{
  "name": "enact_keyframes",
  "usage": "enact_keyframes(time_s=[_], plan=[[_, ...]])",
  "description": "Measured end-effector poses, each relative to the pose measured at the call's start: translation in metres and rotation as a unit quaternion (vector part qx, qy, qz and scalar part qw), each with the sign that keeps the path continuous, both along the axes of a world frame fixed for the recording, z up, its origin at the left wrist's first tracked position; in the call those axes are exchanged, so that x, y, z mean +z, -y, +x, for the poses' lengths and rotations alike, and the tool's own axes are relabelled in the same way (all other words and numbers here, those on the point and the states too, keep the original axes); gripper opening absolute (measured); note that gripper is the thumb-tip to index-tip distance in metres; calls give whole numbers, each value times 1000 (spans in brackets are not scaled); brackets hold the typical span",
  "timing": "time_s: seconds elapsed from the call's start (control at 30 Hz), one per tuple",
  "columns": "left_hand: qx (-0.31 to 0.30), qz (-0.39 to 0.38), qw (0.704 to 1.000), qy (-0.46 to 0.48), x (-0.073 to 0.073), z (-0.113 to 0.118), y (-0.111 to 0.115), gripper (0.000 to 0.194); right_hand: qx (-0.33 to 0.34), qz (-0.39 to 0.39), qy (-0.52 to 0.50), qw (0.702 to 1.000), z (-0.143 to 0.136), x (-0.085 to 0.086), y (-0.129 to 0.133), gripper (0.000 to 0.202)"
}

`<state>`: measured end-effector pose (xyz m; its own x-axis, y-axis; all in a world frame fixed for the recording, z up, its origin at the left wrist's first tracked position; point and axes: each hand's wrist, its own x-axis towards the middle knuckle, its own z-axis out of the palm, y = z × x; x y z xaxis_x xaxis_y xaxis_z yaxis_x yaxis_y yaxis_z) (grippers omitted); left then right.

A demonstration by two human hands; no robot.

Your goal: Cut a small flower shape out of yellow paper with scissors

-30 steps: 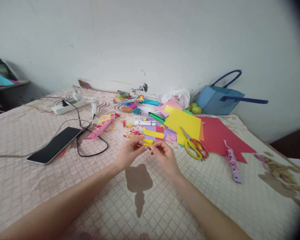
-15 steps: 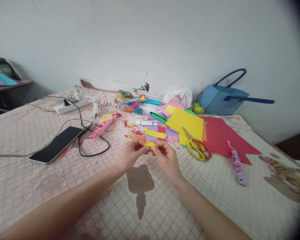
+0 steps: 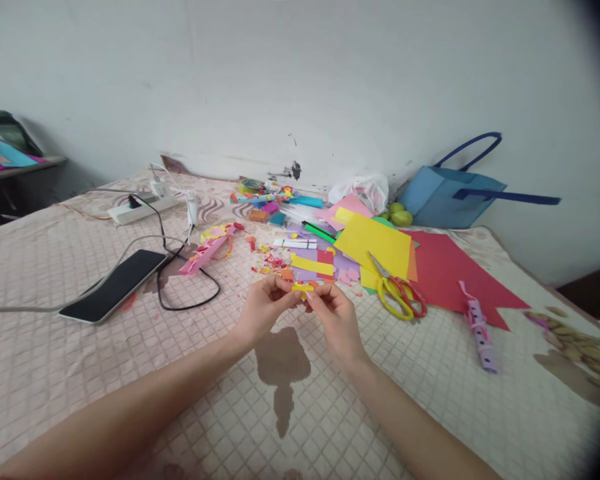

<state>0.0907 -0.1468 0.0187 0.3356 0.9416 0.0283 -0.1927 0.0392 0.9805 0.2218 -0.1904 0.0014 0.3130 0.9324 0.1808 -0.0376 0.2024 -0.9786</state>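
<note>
A small yellow paper piece (image 3: 301, 289) is pinched between my two hands above the table's middle. My left hand (image 3: 267, 305) is closed on its left end, thumb and fingertips together. At its other end my right hand (image 3: 334, 315) grips it the same way. The fingers cover much of the piece, so its full shape is hidden. Just beyond lie a yellow paper strip (image 3: 312, 265), purple paper (image 3: 305, 275) and small red and yellow scraps (image 3: 270, 262). Scissors (image 3: 395, 293) with yellow and red handles rest to the right, partly on yellow paper (image 3: 375, 241).
Red paper (image 3: 445, 273) and a decorated purple paper roll (image 3: 481, 337) lie at right, near peanuts (image 3: 575, 343). Behind stands a blue bag (image 3: 450, 197). On the left are a phone (image 3: 114, 287), a black cable (image 3: 187, 309), a power strip (image 3: 143, 210) and a pink paper craft (image 3: 207, 255).
The view has shifted slightly, so the table's things sit a little differently in it. Both hands still pinch the yellow paper piece, which appears slightly turned between the fingertips.
</note>
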Motion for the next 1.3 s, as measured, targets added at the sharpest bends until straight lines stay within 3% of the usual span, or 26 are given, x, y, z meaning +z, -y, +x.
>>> enact_keyframes(time_s=[0.33, 0.63, 1.3], plan=[[-27, -9, 999, 45, -2, 0, -2, 42, -2, 7, -48, 999, -2, -2, -1, 18], [-44, 1, 997, 62, -3, 0, -1, 39, 32, -4, -25, 999, -1, 4, 2, 12], [-57, 12, 997, 52, -3, 1, 0, 33, 23, -2, 10, 1000, 1, 5, 0, 11]])
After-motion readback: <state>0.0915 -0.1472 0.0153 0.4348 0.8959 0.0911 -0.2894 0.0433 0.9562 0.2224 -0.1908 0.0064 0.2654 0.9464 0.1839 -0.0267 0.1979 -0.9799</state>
